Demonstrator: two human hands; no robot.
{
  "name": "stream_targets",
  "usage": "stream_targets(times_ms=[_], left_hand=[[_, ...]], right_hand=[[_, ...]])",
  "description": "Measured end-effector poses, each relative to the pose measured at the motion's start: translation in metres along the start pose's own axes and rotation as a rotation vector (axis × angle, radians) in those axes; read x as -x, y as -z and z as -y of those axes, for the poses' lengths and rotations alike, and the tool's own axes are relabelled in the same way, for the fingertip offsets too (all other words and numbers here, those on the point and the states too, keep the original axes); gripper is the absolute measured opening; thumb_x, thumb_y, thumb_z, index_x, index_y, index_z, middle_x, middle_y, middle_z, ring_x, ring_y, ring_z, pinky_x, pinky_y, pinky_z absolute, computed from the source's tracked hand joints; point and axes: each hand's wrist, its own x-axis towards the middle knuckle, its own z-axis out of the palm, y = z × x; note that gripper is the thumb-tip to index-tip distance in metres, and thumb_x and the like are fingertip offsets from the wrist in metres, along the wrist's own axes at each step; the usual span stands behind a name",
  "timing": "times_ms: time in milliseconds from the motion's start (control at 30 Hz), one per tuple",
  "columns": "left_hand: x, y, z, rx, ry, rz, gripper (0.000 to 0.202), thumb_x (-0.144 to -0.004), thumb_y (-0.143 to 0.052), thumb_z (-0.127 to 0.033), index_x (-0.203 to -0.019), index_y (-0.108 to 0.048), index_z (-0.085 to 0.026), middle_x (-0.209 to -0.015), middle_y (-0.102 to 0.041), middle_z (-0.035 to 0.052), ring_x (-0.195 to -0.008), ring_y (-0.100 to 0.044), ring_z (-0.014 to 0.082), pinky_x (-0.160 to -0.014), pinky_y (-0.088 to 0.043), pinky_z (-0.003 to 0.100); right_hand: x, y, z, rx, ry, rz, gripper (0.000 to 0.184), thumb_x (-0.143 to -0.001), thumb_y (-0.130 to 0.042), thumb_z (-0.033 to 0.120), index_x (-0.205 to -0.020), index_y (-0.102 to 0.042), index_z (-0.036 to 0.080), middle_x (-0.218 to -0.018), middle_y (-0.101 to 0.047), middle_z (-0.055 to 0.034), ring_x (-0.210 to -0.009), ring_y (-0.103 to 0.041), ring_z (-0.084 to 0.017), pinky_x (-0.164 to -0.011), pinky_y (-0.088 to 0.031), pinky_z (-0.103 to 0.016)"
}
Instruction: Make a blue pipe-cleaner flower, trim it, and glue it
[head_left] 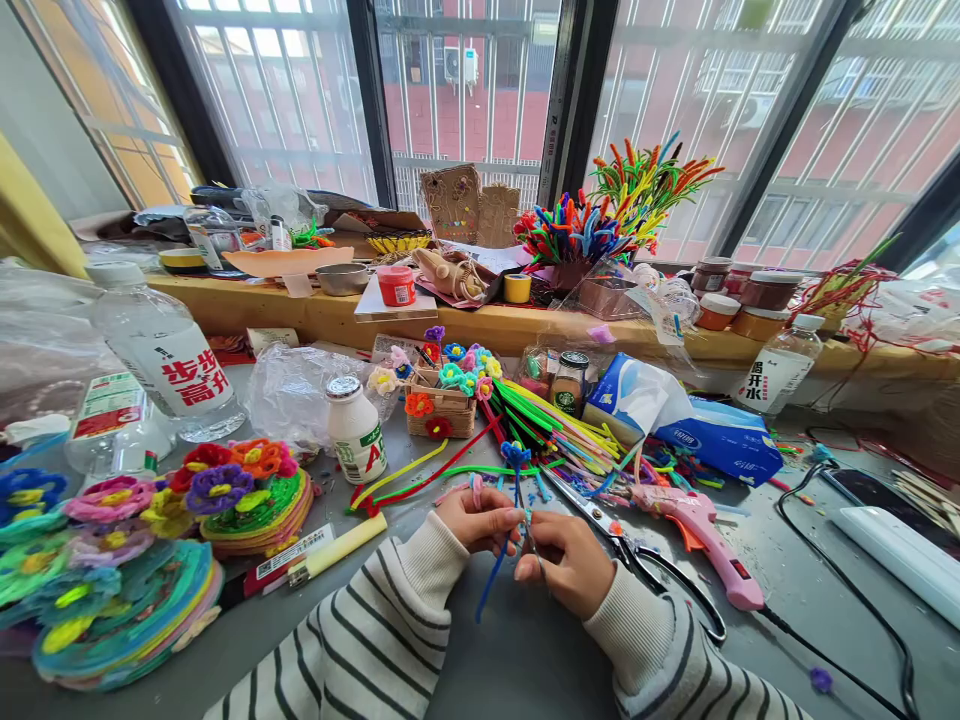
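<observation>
A small blue pipe-cleaner flower (516, 455) stands upright between my hands, and a blue pipe-cleaner end (491, 582) hangs down below them. My left hand (480, 518) pinches the flower's stem between thumb and fingers; a pinkish band circles one finger. Close against it, my right hand (568, 562) is closed around the stem's lower part, where a thin strand shows between the fingertips. What exactly lies under the right fingers is partly hidden. Just right of my right hand lie large scissors (600, 520) with black handles, and beyond them a pink glue gun (709, 540).
Pipe-cleaner flower coasters (127, 610) are stacked at left near a white bottle (356, 430) and a glue stick (341, 548). Behind my hands stand a basket of flowers (441, 408) and loose pipe cleaners (555, 420). A tissue pack (712, 440) and black cable (847, 580) are at right.
</observation>
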Motion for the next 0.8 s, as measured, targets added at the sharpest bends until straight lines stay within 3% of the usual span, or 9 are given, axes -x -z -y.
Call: stream_targets(times_ms=[200, 300, 533, 800], left_hand=[[-0.0009, -0.0007, -0.0015, 0.016, 0.001, -0.019, 0.028, -0.041, -0.068, -0.028, -0.052, -0.048, -0.012, -0.04, -0.056, -0.0023, -0.036, -0.051, 0.0088, -0.036, -0.035, 0.018], [-0.0005, -0.0015, -0.0032, 0.028, -0.003, -0.022, 0.028, -0.041, -0.069, -0.028, -0.051, -0.048, -0.012, -0.04, -0.057, -0.0018, -0.035, -0.05, 0.008, -0.035, -0.034, 0.017], [0.0016, -0.0037, -0.0042, 0.045, 0.008, -0.051, 0.027, -0.04, -0.069, -0.027, -0.05, -0.049, -0.011, -0.04, -0.057, -0.0019, -0.034, -0.051, 0.0078, -0.034, -0.035, 0.015], [0.0016, -0.0026, -0.0047, 0.045, -0.025, -0.017, 0.025, -0.042, -0.068, -0.028, -0.05, -0.053, -0.01, -0.04, -0.057, -0.0017, -0.034, -0.051, 0.0069, -0.034, -0.035, 0.015]], right_hand=[[-0.0016, 0.0003, -0.0028, 0.086, -0.03, -0.035, 0.048, -0.059, -0.047, 0.054, -0.033, -0.036, 0.015, -0.042, -0.032, 0.004, -0.04, -0.029, -0.007, -0.039, -0.021, -0.02], [-0.0018, 0.0004, -0.0035, 0.119, -0.051, -0.049, 0.048, -0.06, -0.049, 0.05, -0.033, -0.031, 0.016, -0.041, -0.03, 0.0046, -0.039, -0.028, -0.007, -0.039, -0.021, -0.02], [-0.0023, -0.0004, -0.0064, 0.132, -0.074, -0.055, 0.046, -0.064, -0.049, 0.043, -0.032, -0.029, 0.016, -0.04, -0.031, 0.0043, -0.039, -0.03, -0.006, -0.039, -0.023, -0.019], [-0.0009, -0.0014, -0.0068, 0.115, -0.083, -0.032, 0.053, -0.064, -0.034, 0.06, -0.036, -0.036, 0.015, -0.041, -0.033, 0.0036, -0.041, -0.031, -0.007, -0.04, -0.023, -0.019]])
